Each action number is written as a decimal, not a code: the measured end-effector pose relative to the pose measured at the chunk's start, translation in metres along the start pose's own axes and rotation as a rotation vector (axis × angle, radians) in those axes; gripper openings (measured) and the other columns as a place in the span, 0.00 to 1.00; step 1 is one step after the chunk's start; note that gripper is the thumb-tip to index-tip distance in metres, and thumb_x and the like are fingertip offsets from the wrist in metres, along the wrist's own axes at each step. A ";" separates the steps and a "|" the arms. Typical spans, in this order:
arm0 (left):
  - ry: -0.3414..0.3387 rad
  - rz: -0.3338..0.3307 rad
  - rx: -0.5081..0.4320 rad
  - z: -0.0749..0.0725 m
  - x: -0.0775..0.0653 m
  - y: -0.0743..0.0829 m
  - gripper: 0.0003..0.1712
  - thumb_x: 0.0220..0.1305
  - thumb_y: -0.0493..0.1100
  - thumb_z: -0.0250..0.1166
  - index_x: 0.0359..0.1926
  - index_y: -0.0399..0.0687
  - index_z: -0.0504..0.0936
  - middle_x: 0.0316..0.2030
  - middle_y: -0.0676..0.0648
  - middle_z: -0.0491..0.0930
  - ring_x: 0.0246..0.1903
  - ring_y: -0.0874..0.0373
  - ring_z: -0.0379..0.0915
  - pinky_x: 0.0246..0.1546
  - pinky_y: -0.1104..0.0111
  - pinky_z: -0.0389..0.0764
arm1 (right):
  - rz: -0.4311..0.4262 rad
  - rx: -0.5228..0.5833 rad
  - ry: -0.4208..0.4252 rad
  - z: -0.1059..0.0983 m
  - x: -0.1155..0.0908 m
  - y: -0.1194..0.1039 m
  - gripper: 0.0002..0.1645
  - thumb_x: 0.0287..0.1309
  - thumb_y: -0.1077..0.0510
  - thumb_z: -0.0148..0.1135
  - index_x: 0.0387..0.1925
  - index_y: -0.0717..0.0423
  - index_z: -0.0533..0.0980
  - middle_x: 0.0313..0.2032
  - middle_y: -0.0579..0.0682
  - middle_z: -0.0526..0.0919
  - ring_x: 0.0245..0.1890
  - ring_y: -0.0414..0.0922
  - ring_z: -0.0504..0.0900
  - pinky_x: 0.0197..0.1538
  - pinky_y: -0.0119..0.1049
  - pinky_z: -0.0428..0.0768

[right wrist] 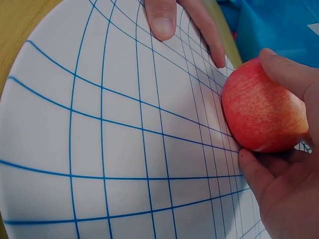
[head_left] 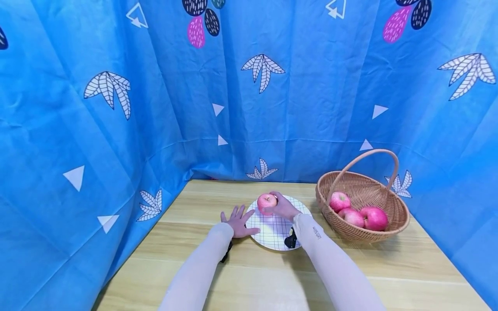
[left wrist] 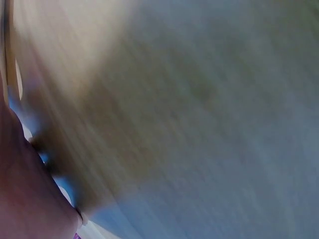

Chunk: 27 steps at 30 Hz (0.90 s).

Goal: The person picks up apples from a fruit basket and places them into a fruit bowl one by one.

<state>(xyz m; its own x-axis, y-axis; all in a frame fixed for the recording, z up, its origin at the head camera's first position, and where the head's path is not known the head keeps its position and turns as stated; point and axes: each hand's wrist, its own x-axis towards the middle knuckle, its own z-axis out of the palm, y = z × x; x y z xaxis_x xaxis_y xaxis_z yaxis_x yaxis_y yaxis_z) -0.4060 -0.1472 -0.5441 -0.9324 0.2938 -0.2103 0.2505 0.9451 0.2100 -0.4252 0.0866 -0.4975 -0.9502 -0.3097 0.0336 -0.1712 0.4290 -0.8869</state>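
A round white plate [head_left: 271,235] with a blue grid pattern lies on the wooden table. Toward its far side is a red apple [head_left: 266,202], which my right hand [head_left: 287,210] grips from the right. In the right wrist view, thumb and fingers curl round the apple [right wrist: 261,112] close over the plate. My left hand [head_left: 238,224] is at the plate's left rim, fingers spread and straight, thumb and forefinger reaching over the edge. The left wrist view is blurred and shows mostly tabletop, with part of the palm [left wrist: 30,199] at its left side.
To the right of the plate stands a wicker basket [head_left: 359,183] with a tall arched handle, tilted toward me. Inside it lie three apples [head_left: 374,218]. A blue patterned curtain [head_left: 303,108] hangs behind the table [head_left: 268,285] and at both sides.
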 end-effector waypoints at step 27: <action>0.031 0.019 -0.004 0.003 0.000 -0.002 0.60 0.49 0.92 0.40 0.79 0.78 0.43 0.82 0.49 0.34 0.80 0.45 0.26 0.66 0.27 0.26 | 0.074 -0.070 -0.083 -0.020 -0.016 -0.012 0.62 0.53 0.55 0.76 0.79 0.59 0.47 0.68 0.66 0.69 0.69 0.60 0.69 0.72 0.55 0.65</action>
<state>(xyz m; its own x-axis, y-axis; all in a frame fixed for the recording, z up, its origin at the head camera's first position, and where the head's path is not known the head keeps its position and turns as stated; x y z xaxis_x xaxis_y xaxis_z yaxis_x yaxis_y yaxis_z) -0.4054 -0.1483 -0.5471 -0.9351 0.3071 -0.1771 0.2672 0.9389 0.2170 -0.4132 0.1032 -0.4787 -0.9365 -0.3432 -0.0719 -0.1217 0.5105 -0.8512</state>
